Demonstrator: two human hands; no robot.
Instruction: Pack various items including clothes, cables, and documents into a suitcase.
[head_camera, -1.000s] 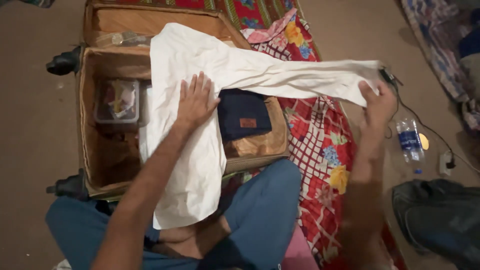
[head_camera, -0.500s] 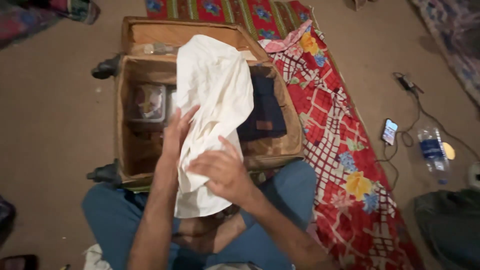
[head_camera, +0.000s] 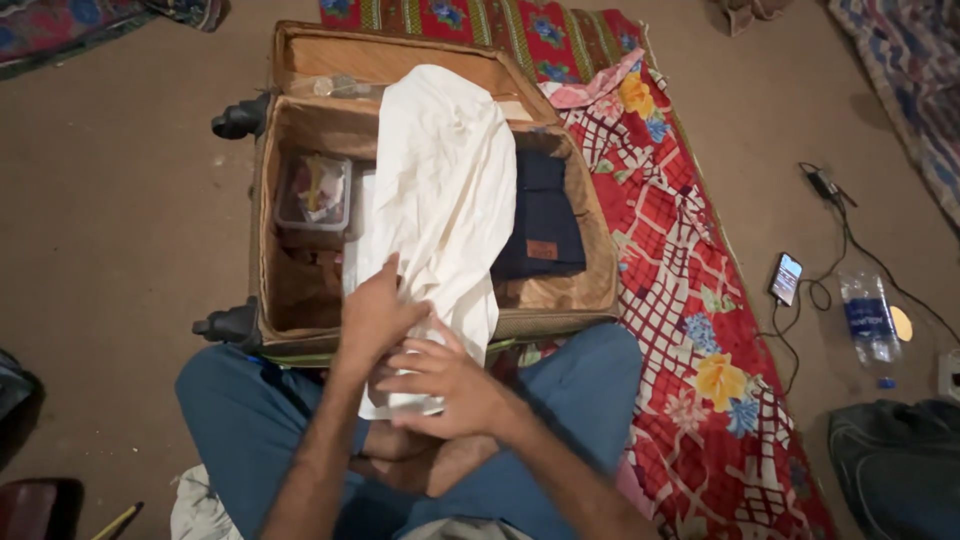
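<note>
Garment: a white cloth garment (head_camera: 445, 190), creased and folded lengthwise into a long strip, lies draped over the open suitcase (head_camera: 270, 230), its near end hanging past the front wall toward the lap.
Left hand: the left hand (head_camera: 375, 318) lies on the near end of the garment, fingers curled into the cloth and gripping it.
Right hand: the right hand (head_camera: 445, 385) is half open, fingers spread, pressing on the lowest edge of the same cloth; it pins more than it grips.
Doing it well: judging by the grip, the near end is being gathered; it would go best with both long edges kept aligned, and creases smoothed flat before any fold.
Inside the suitcase: dark folded jeans (head_camera: 540, 215) with a small brown patch lie just beside the garment; a clear plastic box (head_camera: 312, 190) sits on the other side.
Around: a red floral mat (head_camera: 690, 300), a phone (head_camera: 785, 278) on a cable and a plastic bottle (head_camera: 866, 318) lie on the brown floor (head_camera: 110, 220).
</note>
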